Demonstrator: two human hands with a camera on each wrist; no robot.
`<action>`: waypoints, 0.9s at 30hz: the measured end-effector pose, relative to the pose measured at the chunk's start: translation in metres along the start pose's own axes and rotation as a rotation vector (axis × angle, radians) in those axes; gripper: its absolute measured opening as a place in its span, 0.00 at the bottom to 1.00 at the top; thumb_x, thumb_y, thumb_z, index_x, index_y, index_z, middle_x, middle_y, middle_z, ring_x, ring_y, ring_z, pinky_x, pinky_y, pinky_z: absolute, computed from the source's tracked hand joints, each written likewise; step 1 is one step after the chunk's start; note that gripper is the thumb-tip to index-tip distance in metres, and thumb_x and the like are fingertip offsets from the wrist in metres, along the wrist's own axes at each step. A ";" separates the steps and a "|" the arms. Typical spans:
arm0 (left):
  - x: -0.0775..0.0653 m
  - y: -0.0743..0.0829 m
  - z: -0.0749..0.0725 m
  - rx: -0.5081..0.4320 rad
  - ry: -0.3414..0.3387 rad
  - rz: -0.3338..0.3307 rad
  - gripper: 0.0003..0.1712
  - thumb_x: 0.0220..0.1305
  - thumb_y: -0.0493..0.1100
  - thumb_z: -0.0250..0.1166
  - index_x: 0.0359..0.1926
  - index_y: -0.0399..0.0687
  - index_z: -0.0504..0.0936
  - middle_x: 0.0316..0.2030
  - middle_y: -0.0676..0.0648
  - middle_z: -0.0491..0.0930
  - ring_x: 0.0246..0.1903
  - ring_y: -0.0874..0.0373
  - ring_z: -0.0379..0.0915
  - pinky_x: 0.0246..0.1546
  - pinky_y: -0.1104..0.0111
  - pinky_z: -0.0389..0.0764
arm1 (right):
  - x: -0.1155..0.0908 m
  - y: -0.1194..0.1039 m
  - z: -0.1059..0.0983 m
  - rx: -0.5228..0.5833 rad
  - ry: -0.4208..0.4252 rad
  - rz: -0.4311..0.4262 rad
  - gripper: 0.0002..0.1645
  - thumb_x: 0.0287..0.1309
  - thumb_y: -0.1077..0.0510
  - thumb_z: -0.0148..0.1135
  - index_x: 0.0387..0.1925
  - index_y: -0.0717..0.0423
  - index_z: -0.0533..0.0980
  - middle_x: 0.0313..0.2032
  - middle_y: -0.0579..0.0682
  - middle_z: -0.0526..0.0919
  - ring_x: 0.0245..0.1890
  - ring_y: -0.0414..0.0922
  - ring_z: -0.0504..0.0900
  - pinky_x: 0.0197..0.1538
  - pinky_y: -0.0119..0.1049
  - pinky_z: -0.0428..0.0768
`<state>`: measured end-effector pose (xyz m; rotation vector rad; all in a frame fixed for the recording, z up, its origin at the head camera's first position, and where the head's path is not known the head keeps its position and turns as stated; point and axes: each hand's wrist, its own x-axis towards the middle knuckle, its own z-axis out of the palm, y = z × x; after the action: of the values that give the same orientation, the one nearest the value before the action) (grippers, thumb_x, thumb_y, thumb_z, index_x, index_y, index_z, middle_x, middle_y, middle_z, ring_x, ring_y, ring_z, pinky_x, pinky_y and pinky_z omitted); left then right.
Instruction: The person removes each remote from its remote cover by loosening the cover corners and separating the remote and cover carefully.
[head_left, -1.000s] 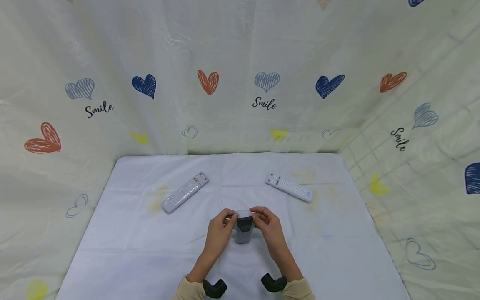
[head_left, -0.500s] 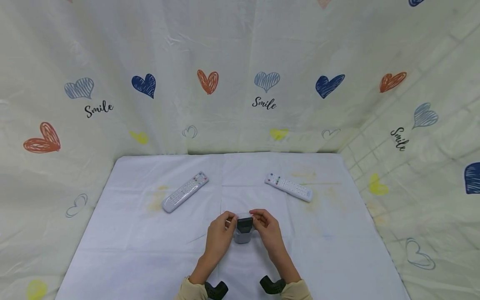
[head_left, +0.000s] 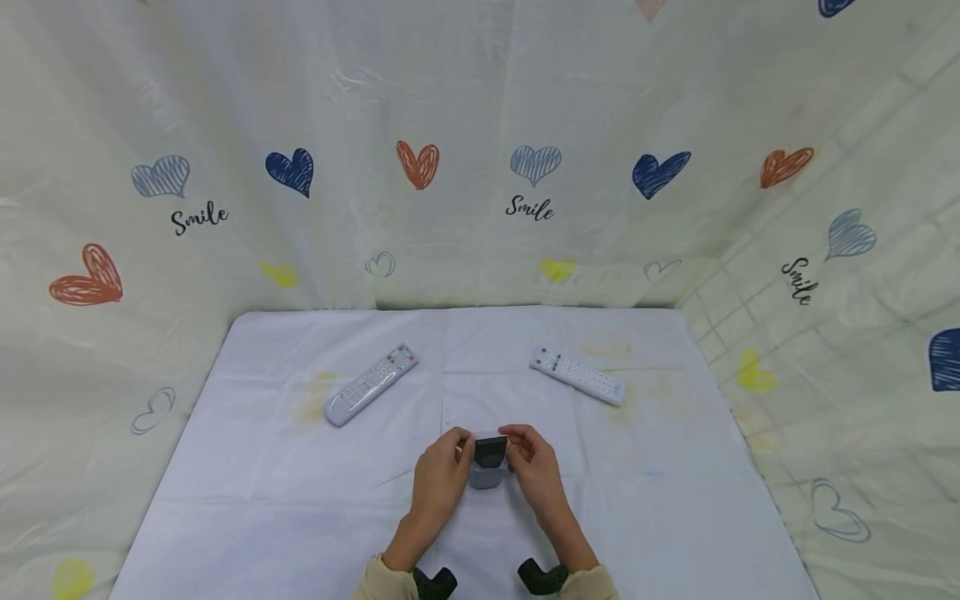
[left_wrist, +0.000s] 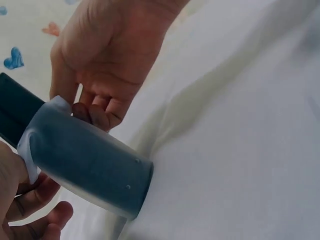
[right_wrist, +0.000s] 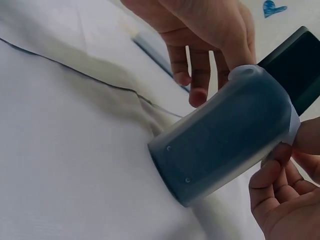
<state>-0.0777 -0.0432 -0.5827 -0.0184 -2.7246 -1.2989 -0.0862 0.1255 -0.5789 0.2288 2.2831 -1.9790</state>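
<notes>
A translucent, soft-looking sleeve [head_left: 486, 478] stands tilted on the table between both hands. Out of its upper end sticks a dark, blocky device [head_left: 491, 452]; no buttons on it can be seen. My left hand [head_left: 440, 475] pinches the left side of the sleeve's rim, and my right hand [head_left: 537, 475] pinches the right side. Close up in the left wrist view, the sleeve [left_wrist: 90, 155] covers most of the dark device [left_wrist: 17, 107], and its rim is pulled out at both sides. Two small dots show near the sleeve's lower end [right_wrist: 177, 165] in the right wrist view.
A remote control [head_left: 371, 385] in a shiny clear cover lies slantwise at the back left. Another white remote control [head_left: 577, 376] lies at the back right. The white-clothed table [head_left: 675, 500] meets a curtain [head_left: 465, 233] printed with hearts behind it.
Both hands have moved slightly down toward the person, along with the sleeve's rim. Less of the sleeve shows below the dark end. The two other remote controls have stayed in place.
</notes>
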 end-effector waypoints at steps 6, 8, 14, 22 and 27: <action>-0.002 0.001 -0.001 0.070 0.014 0.057 0.07 0.76 0.47 0.63 0.43 0.51 0.85 0.28 0.57 0.84 0.19 0.72 0.65 0.19 0.76 0.67 | -0.004 0.002 0.002 -0.011 0.012 -0.008 0.16 0.69 0.70 0.57 0.55 0.59 0.80 0.42 0.53 0.84 0.29 0.37 0.76 0.34 0.28 0.76; -0.002 0.002 0.000 0.095 0.015 0.064 0.07 0.76 0.46 0.63 0.42 0.51 0.86 0.26 0.57 0.82 0.19 0.72 0.65 0.20 0.76 0.67 | -0.005 0.003 0.002 -0.017 0.018 -0.006 0.16 0.70 0.70 0.56 0.55 0.59 0.80 0.41 0.53 0.84 0.28 0.37 0.75 0.33 0.28 0.75; -0.007 -0.001 0.006 0.192 0.032 0.081 0.06 0.74 0.44 0.65 0.39 0.50 0.86 0.28 0.55 0.85 0.23 0.70 0.70 0.24 0.75 0.72 | -0.008 0.013 0.003 -0.067 0.026 -0.007 0.15 0.70 0.70 0.56 0.53 0.58 0.81 0.34 0.50 0.80 0.25 0.36 0.71 0.31 0.27 0.72; -0.012 -0.001 0.009 0.229 0.024 0.089 0.05 0.73 0.42 0.66 0.37 0.49 0.85 0.27 0.55 0.83 0.23 0.68 0.71 0.23 0.75 0.71 | -0.014 0.018 0.004 -0.090 0.048 0.013 0.15 0.70 0.69 0.54 0.52 0.58 0.81 0.31 0.53 0.78 0.23 0.36 0.69 0.27 0.27 0.70; -0.008 0.002 0.005 0.192 -0.016 0.047 0.06 0.74 0.43 0.65 0.39 0.48 0.85 0.20 0.58 0.78 0.18 0.70 0.64 0.19 0.75 0.66 | -0.018 0.013 0.005 -0.074 0.067 0.088 0.13 0.74 0.62 0.54 0.53 0.59 0.81 0.31 0.51 0.79 0.26 0.38 0.72 0.30 0.29 0.73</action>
<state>-0.0702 -0.0377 -0.5855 -0.0751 -2.8313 -1.0252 -0.0660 0.1219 -0.5885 0.3863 2.3384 -1.8678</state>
